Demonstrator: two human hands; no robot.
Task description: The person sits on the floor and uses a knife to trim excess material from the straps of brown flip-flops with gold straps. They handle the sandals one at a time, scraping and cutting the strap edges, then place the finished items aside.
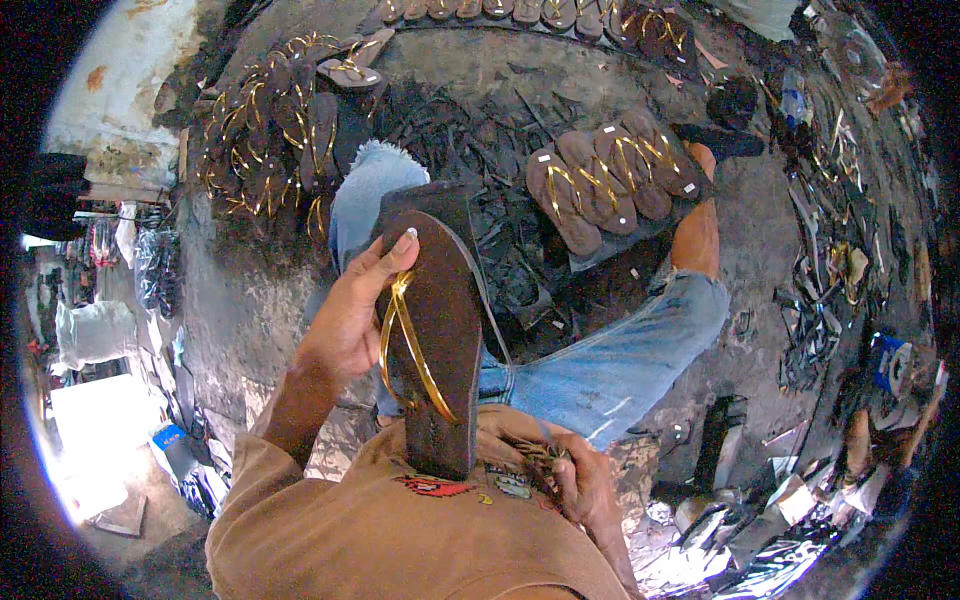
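Observation:
My left hand [362,300] grips a dark brown flip-flop [440,310] with a shiny gold strap, its thumb pressed on the sole near the rounded far end. The flip-flop's near end meets my brown shirt. Dark sheet material [450,205] sticks out past the rounded end, and a thin loose strip hangs along the right side. My right hand [585,485] is curled against the front of the shirt, to the right of the flip-flop's near end. Its fingers are closed, and what they hold, if anything, cannot be made out.
Several brown flip-flops with gold straps [610,175] lie in a row beyond my jeans-clad leg [620,345]. A heap of similar ones [275,120] is at far left. Dark offcuts [500,150] litter the floor between my legs. Scraps [825,290] lie along the right side.

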